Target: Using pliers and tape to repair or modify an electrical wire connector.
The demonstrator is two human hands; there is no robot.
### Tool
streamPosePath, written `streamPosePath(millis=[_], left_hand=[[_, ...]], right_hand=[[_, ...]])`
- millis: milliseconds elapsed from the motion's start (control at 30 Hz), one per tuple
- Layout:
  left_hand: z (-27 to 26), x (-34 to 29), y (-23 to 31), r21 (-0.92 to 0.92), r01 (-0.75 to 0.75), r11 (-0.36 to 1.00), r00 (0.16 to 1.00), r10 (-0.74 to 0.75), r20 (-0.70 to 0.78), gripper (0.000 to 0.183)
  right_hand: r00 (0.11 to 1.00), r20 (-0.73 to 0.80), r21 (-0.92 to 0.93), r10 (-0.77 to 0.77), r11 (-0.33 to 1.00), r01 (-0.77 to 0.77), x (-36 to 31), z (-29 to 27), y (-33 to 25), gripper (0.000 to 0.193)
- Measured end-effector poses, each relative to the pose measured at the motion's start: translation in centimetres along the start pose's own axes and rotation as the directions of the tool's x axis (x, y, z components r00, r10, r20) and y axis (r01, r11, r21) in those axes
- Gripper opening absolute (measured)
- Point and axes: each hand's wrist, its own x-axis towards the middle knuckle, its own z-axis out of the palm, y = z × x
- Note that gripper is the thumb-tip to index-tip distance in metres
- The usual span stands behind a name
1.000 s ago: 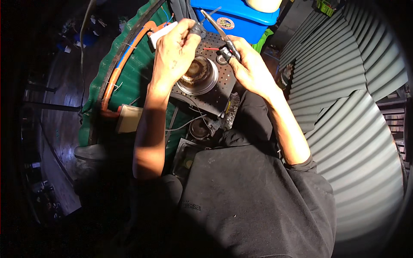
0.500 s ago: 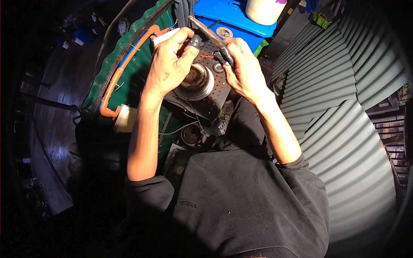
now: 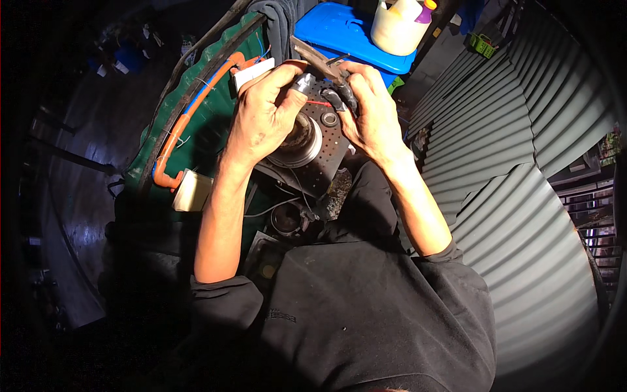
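Note:
My right hand (image 3: 375, 108) is closed around the black handles of long-jawed metal snips (image 3: 315, 60), whose jaws point up and left toward my other hand. My left hand (image 3: 264, 117) is pinched, with a small shiny grey piece (image 3: 304, 83) at the thumb tip. What kind of piece it is, I cannot make out. Below both hands stands a perforated dark metal stand (image 3: 334, 145). On it, partly behind my left wrist, is a round metal part (image 3: 307, 153) with a dirty brown middle. A small ring (image 3: 329, 119) and a thin red stick (image 3: 319, 102) lie beside it.
A blue lidded bin (image 3: 333, 29) beyond the stand carries a cut white jug (image 3: 398, 29). An orange conduit (image 3: 176, 134) runs along green corrugated sheet (image 3: 147, 130) on the left. Grey corrugated sheets (image 3: 496, 130) rise on the right. A dark round container (image 3: 285, 219) sits nearer me.
The snips' jaws have shifted slightly down and right and turned. My left hand has dropped a little, and the grey piece at its thumb now catches the light.

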Motion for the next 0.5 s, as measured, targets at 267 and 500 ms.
streamPosePath(millis=[267,500], left_hand=[[0.6,-0.1,-0.5,-0.019,0.062,0.998,0.998,-0.062,-0.02,0.015],[1.5,-0.5,-2.5,-0.072,0.142,0.987,0.99,-0.143,-0.005,0.019]], right_hand=[[0.961,0.012,0.287,0.277,0.919,-0.269,0.3,0.9,-0.9,0.025],[0.973,0.009,0.245,0.231,0.943,-0.226,-0.6,1.9,0.6,0.031]])
